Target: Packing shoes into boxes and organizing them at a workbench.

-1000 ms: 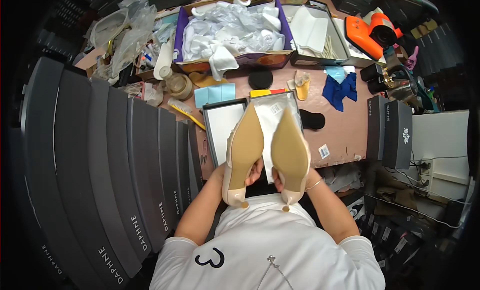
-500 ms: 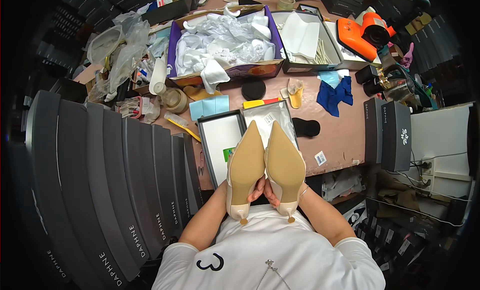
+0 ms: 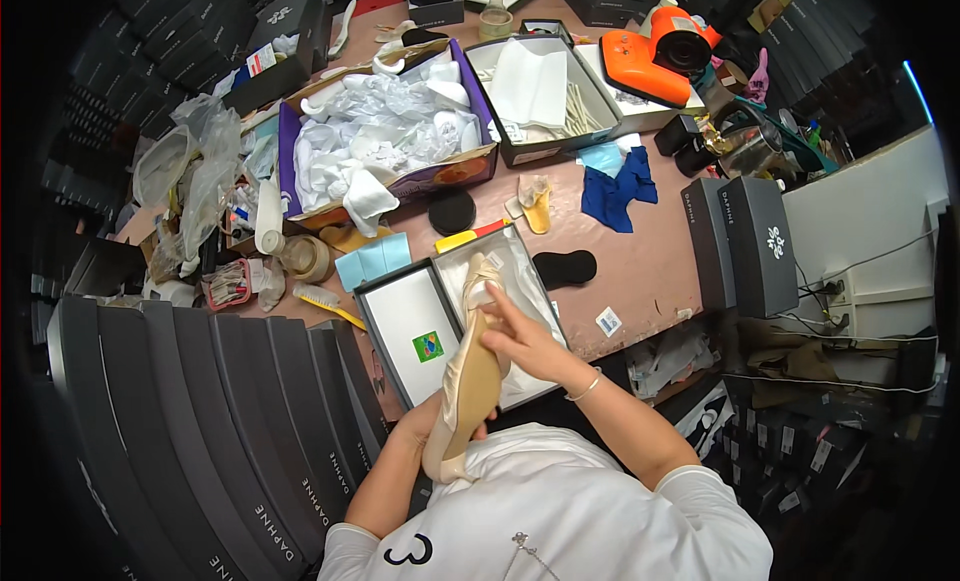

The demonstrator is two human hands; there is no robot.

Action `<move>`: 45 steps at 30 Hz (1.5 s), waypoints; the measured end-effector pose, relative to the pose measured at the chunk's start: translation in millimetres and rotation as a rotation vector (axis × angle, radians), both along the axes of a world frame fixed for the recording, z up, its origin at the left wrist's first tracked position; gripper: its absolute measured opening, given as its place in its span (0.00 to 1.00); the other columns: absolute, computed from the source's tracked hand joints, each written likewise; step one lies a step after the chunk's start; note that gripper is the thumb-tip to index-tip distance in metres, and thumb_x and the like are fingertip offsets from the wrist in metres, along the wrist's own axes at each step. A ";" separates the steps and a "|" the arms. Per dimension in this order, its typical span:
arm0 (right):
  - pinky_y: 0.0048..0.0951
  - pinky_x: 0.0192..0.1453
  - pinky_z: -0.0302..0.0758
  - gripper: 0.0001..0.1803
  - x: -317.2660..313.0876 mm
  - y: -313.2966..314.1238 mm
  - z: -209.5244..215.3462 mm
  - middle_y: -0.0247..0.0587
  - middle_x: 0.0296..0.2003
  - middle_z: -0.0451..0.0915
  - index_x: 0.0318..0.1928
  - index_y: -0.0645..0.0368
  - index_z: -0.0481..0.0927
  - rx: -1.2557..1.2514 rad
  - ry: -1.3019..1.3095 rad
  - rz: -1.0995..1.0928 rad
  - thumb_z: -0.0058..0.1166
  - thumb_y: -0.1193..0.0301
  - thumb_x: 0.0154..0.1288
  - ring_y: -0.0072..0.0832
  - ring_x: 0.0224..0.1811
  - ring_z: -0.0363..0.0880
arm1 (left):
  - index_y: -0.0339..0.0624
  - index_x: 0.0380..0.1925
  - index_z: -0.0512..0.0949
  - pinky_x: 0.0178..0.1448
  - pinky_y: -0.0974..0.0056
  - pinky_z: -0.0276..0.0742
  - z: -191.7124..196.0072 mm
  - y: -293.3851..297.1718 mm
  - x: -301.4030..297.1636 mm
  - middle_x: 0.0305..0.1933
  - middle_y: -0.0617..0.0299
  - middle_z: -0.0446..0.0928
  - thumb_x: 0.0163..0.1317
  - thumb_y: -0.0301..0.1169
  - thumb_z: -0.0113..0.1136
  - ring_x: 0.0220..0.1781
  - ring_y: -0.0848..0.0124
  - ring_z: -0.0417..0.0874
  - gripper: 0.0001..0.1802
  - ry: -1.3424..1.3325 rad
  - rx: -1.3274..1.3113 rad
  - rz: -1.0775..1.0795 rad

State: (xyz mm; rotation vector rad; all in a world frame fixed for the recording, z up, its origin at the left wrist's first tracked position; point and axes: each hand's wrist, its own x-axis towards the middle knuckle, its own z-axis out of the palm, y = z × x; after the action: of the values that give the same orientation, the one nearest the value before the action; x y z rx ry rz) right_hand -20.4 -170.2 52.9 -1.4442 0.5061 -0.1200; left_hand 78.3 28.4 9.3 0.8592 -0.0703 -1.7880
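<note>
A beige pointed high-heeled shoe is tilted on its side in front of my chest, its tan sole turned to the right. Around its heel end my left hand is closed, partly hidden by the shoe. My right hand has its fingers apart, their tips against the shoe near the toe. Whether a second shoe lies behind this one cannot be made out. Beneath the hands is a grey shoebox lined with white paper. Beside it lies its lid, white inside, with a green sticker.
Dark shoeboxes stand in a row at the left. Farther back are a purple-edged carton of crumpled tissue, a tray of white sheets and an orange device. A black pad and blue cloth lie right.
Two shoes were held side by side, soles up; now one shows, turned sideways. My right hand has moved up toward the toe. The whole view has shifted.
</note>
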 end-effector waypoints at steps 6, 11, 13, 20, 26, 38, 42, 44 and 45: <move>0.28 0.48 0.74 0.28 16.5 -2.3 -1.1 0.49 0.43 0.80 0.62 0.63 0.68 -0.046 0.119 0.211 0.53 0.59 0.69 0.29 0.42 0.78 | 0.35 0.70 0.51 0.62 0.58 0.74 19.3 -20.0 7.7 0.65 0.48 0.66 0.63 0.36 0.51 0.62 0.56 0.75 0.38 0.123 -0.049 0.565; 0.35 0.42 0.75 0.24 63.0 -102.2 -10.7 0.53 0.34 0.78 0.47 0.66 0.76 -0.523 0.215 0.064 0.59 0.57 0.63 0.40 0.36 0.78 | 0.40 0.72 0.47 0.53 0.55 0.81 15.7 -37.9 13.8 0.56 0.45 0.71 0.60 0.40 0.53 0.55 0.50 0.78 0.43 -0.076 -0.130 0.354; 0.40 0.45 0.75 0.28 78.0 -155.1 -42.4 0.56 0.39 0.76 0.46 0.66 0.74 -0.869 0.292 -0.131 0.63 0.54 0.58 0.47 0.41 0.78 | 0.40 0.71 0.50 0.52 0.53 0.81 -8.4 -28.8 14.6 0.56 0.44 0.71 0.61 0.41 0.50 0.56 0.49 0.78 0.40 -0.041 -0.062 0.354; 0.47 0.48 0.76 0.30 102.2 -209.4 -144.9 0.60 0.43 0.74 0.47 0.66 0.70 -1.126 0.579 -0.186 0.65 0.56 0.53 0.56 0.42 0.78 | 0.35 0.65 0.59 0.58 0.46 0.77 -8.5 -14.1 34.9 0.59 0.41 0.70 0.63 0.42 0.46 0.58 0.49 0.76 0.33 0.121 0.138 0.512; 0.43 0.46 0.81 0.21 59.2 -220.7 -110.0 0.55 0.45 0.79 0.55 0.70 0.68 0.421 0.001 -0.360 0.47 0.71 0.64 0.44 0.40 0.83 | 0.34 0.66 0.59 0.60 0.44 0.75 -20.5 -15.9 17.5 0.61 0.42 0.69 0.63 0.44 0.44 0.61 0.48 0.74 0.35 0.399 -0.118 0.565; 0.29 0.50 0.75 0.16 81.7 -23.8 -15.2 0.42 0.41 0.81 0.52 0.61 0.79 -0.279 -0.110 0.367 0.55 0.72 0.65 0.30 0.44 0.80 | 0.31 0.64 0.62 0.60 0.47 0.76 -9.8 -22.6 51.8 0.63 0.41 0.68 0.63 0.47 0.45 0.62 0.49 0.73 0.36 0.344 -0.110 0.581; 0.32 0.51 0.72 0.16 168.4 -20.3 4.6 0.41 0.38 0.81 0.50 0.57 0.81 -0.526 -0.277 0.375 0.55 0.76 0.61 0.35 0.46 0.77 | 0.31 0.63 0.64 0.62 0.47 0.73 -2.5 11.2 50.9 0.60 0.42 0.70 0.62 0.48 0.48 0.62 0.49 0.73 0.36 0.280 -0.022 0.773; 0.34 0.52 0.73 0.21 220.8 -5.8 21.2 0.45 0.43 0.77 0.53 0.56 0.79 -0.587 -0.344 0.394 0.55 0.77 0.56 0.40 0.46 0.77 | 0.33 0.65 0.62 0.63 0.45 0.71 -7.8 22.0 45.7 0.61 0.42 0.69 0.62 0.49 0.47 0.63 0.49 0.72 0.37 0.277 -0.006 0.815; 0.35 0.52 0.73 0.23 247.1 2.4 29.6 0.47 0.47 0.74 0.54 0.55 0.78 -0.624 -0.372 0.407 0.55 0.78 0.55 0.43 0.46 0.77 | 0.35 0.66 0.61 0.63 0.44 0.71 -9.1 24.1 45.9 0.62 0.43 0.68 0.61 0.49 0.47 0.63 0.49 0.72 0.38 0.277 0.002 0.827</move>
State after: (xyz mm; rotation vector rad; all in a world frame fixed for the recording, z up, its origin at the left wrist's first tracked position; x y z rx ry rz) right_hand 226.7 -167.8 82.5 -2.0471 -0.1598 -0.2280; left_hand 124.2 52.6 0.1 0.5143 0.4122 -1.1005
